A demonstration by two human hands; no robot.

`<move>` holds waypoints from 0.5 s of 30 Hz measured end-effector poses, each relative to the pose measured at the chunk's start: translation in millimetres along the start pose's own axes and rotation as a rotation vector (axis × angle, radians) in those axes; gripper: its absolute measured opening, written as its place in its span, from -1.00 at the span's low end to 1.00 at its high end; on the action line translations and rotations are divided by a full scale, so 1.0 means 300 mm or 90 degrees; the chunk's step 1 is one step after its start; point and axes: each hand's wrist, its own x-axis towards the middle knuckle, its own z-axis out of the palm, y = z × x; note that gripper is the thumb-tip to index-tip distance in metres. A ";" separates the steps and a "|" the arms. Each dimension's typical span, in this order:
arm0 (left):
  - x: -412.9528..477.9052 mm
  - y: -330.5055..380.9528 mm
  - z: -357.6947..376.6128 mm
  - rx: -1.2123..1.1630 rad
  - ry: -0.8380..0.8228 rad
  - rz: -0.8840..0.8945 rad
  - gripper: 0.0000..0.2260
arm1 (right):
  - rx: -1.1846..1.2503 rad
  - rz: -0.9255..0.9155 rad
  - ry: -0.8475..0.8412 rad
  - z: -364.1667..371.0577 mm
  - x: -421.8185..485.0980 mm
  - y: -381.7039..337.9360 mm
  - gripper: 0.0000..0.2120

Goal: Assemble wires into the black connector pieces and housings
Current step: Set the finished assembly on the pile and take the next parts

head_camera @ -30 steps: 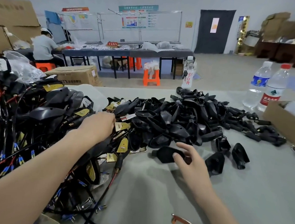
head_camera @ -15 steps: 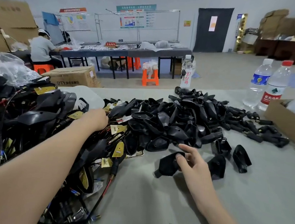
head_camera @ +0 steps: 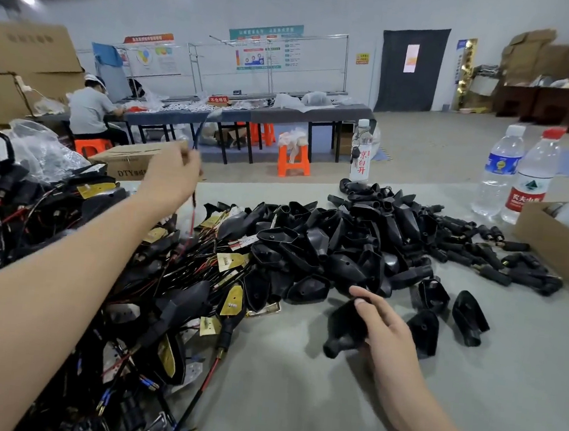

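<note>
Left hand [head_camera: 171, 176] held high over the wire tangle [head_camera: 65, 265] at left, pinching a thin red-black wire [head_camera: 192, 214] that hangs down into the heap. Right hand [head_camera: 382, 323] grips one black housing [head_camera: 344, 323], low over the counter [head_camera: 466, 403], just near of the housing pile [head_camera: 342, 241].

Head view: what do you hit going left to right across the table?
Wire harness pile → left hand pinching a red wire → black housing pile → right hand touching a loose housing → two water bottles → cardboard box.
</note>
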 end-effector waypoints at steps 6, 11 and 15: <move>-0.053 0.301 -0.138 -0.436 0.078 0.053 -0.85 | 0.337 0.204 -0.007 0.032 -0.029 -0.069 -0.79; -0.337 0.300 -0.024 -0.804 0.027 -0.145 -0.84 | 0.359 0.207 -0.092 0.025 -0.111 -0.119 -0.80; -0.632 0.195 0.168 -0.935 -0.009 -0.298 -0.80 | 0.298 0.189 -0.096 -0.045 -0.168 -0.118 -0.77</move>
